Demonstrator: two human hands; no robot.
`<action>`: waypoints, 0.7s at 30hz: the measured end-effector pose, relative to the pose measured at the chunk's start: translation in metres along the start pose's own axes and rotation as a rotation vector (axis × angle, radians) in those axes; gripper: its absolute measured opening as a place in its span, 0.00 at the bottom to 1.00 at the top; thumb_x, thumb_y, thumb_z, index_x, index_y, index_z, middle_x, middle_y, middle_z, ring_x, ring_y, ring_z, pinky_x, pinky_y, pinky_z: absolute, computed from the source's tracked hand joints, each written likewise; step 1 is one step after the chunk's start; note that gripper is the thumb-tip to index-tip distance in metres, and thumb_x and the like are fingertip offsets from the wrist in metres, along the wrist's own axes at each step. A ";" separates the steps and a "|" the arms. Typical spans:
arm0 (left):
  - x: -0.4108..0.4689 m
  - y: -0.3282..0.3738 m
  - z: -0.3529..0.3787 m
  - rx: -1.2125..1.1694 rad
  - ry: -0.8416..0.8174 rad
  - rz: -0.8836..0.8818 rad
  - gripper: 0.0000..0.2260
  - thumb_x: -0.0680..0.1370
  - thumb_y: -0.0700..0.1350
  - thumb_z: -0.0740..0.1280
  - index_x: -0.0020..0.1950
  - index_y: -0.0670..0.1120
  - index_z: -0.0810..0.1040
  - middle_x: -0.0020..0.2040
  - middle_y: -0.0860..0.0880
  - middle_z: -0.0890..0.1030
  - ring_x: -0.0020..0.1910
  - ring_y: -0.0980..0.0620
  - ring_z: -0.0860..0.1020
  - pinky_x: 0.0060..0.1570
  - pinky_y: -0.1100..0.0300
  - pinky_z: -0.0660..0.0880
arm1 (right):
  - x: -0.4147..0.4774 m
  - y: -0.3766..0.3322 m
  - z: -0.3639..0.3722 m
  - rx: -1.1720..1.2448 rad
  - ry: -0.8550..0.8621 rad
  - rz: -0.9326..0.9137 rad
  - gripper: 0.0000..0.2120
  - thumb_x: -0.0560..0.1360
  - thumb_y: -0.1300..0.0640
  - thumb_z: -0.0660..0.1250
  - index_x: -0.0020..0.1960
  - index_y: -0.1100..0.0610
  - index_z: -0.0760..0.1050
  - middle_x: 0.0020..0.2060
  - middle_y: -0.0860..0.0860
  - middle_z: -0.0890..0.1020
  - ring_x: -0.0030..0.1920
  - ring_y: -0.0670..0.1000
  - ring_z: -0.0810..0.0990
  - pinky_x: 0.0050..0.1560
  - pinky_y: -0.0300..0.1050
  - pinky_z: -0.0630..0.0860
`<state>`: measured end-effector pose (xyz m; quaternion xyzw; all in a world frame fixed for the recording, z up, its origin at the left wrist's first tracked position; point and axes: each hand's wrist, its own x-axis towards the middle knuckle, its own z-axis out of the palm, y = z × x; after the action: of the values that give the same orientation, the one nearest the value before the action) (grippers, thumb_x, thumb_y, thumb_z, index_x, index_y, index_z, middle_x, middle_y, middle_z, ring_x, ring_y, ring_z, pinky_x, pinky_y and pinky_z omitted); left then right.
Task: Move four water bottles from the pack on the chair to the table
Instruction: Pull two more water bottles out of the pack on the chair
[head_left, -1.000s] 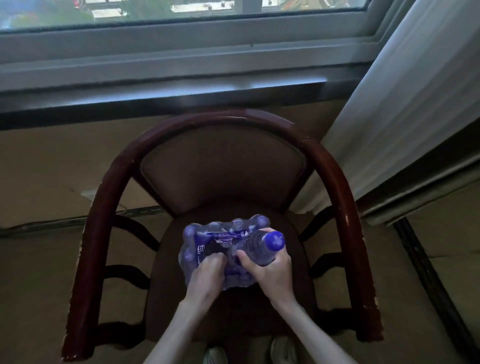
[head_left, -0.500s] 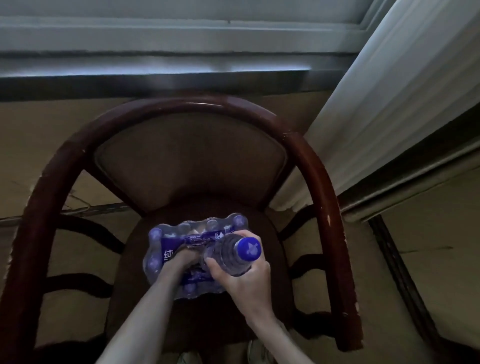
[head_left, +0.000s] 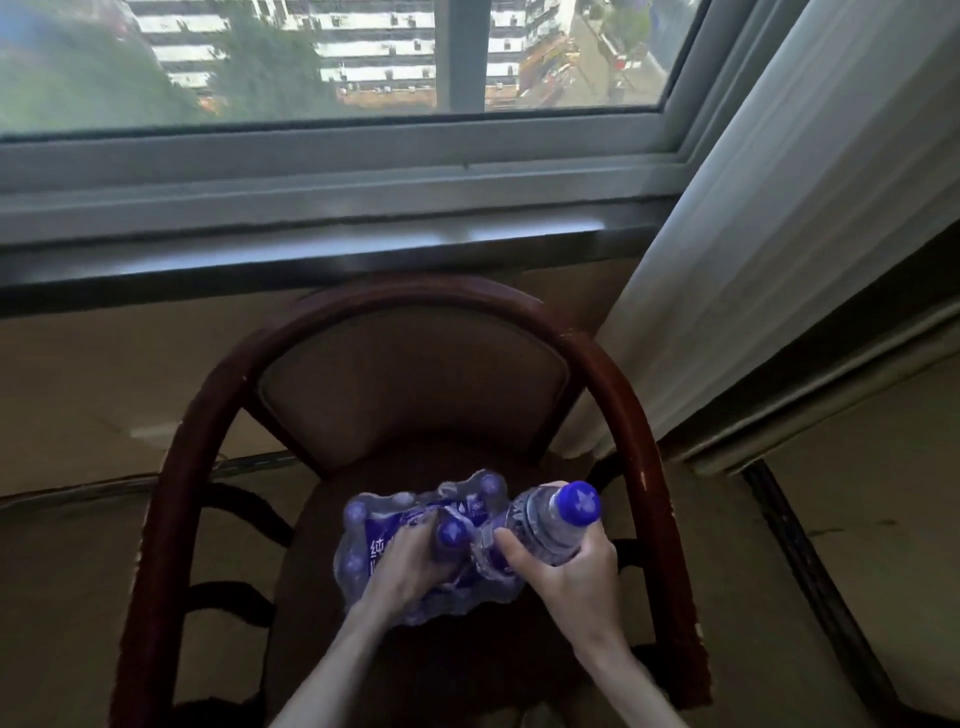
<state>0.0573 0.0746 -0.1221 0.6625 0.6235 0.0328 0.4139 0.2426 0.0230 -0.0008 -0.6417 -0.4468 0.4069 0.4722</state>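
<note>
A shrink-wrapped pack of water bottles (head_left: 363, 525) with blue caps and a purple label lies on the seat of a dark wooden chair (head_left: 631, 431). My right hand (head_left: 566, 571) is closed around one clear bottle (head_left: 550, 519) with a blue cap, tilted to the right and partly out of the torn wrap. My left hand (head_left: 410, 564) grips the top of the pack, fingers closed around a second bottle (head_left: 451, 535) whose blue cap shows between them. No table is in view.
The chair's curved armrests (head_left: 171, 499) ring the seat on both sides. Behind it run a dark window sill (head_left: 311, 265) and a window. A white curtain (head_left: 753, 218) hangs at the right. Carpeted floor (head_left: 857, 519) lies around the chair.
The view has tilted up, so the window shows again. My right hand has drawn its bottle further right out of the pack. My left hand now grips a second cap.
</note>
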 end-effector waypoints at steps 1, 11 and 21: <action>-0.006 0.002 -0.004 0.019 0.002 0.020 0.21 0.71 0.52 0.73 0.63 0.51 0.76 0.48 0.59 0.80 0.49 0.55 0.79 0.52 0.63 0.75 | 0.001 -0.003 -0.005 0.012 0.006 0.017 0.23 0.60 0.42 0.81 0.51 0.43 0.77 0.45 0.43 0.86 0.44 0.44 0.86 0.43 0.31 0.79; -0.096 0.050 -0.107 -0.135 0.224 0.109 0.28 0.64 0.59 0.75 0.60 0.61 0.69 0.46 0.59 0.83 0.45 0.63 0.82 0.49 0.63 0.78 | 0.040 -0.076 -0.031 -0.109 -0.092 -0.043 0.27 0.56 0.36 0.78 0.48 0.46 0.75 0.39 0.25 0.82 0.40 0.28 0.81 0.39 0.19 0.71; -0.248 0.059 -0.246 -0.130 0.478 0.010 0.26 0.64 0.60 0.74 0.57 0.54 0.69 0.43 0.53 0.84 0.43 0.53 0.83 0.49 0.52 0.79 | 0.011 -0.218 0.068 -0.352 -0.499 -0.351 0.23 0.58 0.29 0.74 0.46 0.36 0.70 0.39 0.30 0.83 0.38 0.33 0.82 0.42 0.40 0.79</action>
<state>-0.0878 -0.0051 0.1906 0.6109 0.6970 0.2308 0.2962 0.1398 0.0838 0.1943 -0.5073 -0.7153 0.3807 0.2935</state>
